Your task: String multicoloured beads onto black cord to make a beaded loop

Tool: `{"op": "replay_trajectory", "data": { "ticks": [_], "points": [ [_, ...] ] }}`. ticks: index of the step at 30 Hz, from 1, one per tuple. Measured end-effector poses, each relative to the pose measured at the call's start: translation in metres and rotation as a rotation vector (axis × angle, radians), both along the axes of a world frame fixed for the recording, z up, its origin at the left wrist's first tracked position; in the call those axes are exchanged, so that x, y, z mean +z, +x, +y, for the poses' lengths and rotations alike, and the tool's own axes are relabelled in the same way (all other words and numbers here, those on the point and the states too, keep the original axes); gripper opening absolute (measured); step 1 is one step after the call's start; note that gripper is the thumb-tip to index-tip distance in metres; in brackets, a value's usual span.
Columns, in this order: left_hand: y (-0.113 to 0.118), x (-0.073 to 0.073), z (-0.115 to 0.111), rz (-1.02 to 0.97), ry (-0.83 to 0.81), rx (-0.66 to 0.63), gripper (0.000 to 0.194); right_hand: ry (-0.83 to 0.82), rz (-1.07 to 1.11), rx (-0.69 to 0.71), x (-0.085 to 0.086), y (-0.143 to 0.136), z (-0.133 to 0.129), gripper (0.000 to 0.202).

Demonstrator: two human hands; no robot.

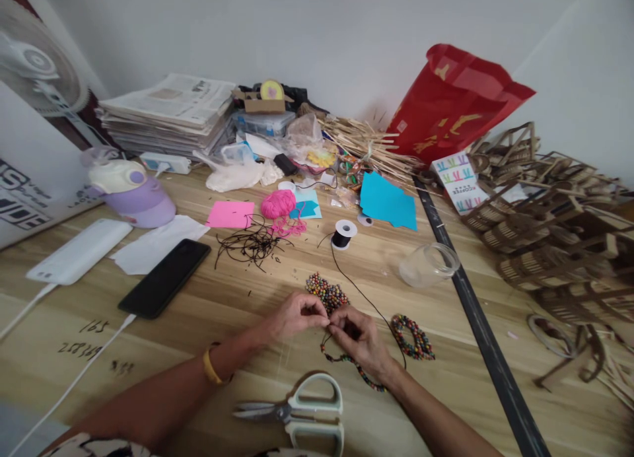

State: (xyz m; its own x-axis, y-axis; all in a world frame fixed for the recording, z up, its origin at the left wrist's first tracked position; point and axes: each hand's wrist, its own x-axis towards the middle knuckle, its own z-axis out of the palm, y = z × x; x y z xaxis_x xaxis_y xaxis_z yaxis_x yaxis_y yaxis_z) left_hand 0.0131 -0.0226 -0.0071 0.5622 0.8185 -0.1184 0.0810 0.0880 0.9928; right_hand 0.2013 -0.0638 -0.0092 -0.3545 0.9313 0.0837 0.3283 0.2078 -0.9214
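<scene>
My left hand (300, 315) and my right hand (364, 338) meet at the fingertips over the table, both pinched closed. From my right fingertips a beaded cord (366, 378) curves down under that hand, strung with small multicoloured beads. What sits between my left fingertips is too small to make out. Just beyond the hands lies a pile of loose beads (327, 292). A coiled bead bracelet (413, 338) rests to the right. Behind, a spool of black cord (343, 235) stands with its line trailing toward my right wrist. Scissors (292, 411) with pale handles lie in front.
A black phone (165, 279), white power bank (79, 252) and purple cup (133, 193) are on the left. Black cord scraps (252, 242) and pink yarn (277, 205) lie mid-table. A glass jar (428, 265) and stacked wooden baskets (559, 246) are on the right.
</scene>
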Motion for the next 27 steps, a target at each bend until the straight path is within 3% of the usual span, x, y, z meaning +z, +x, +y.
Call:
{"op": "replay_trajectory", "data": {
  "ticks": [9,18,27],
  "points": [
    [-0.0004,0.0009,0.0003,0.017,0.025,-0.027,0.015,0.079,-0.010,0.024,0.0054,-0.0008,0.0016,0.016],
    [0.0000,0.0008,-0.0004,0.005,0.024,-0.017,0.018,-0.043,0.027,-0.002,-0.0036,0.0003,0.0004,0.015],
    [0.0010,0.0032,-0.0023,0.035,0.036,0.023,0.016,0.094,0.014,0.004,0.0028,0.0015,0.0036,0.019]
  ]
}}
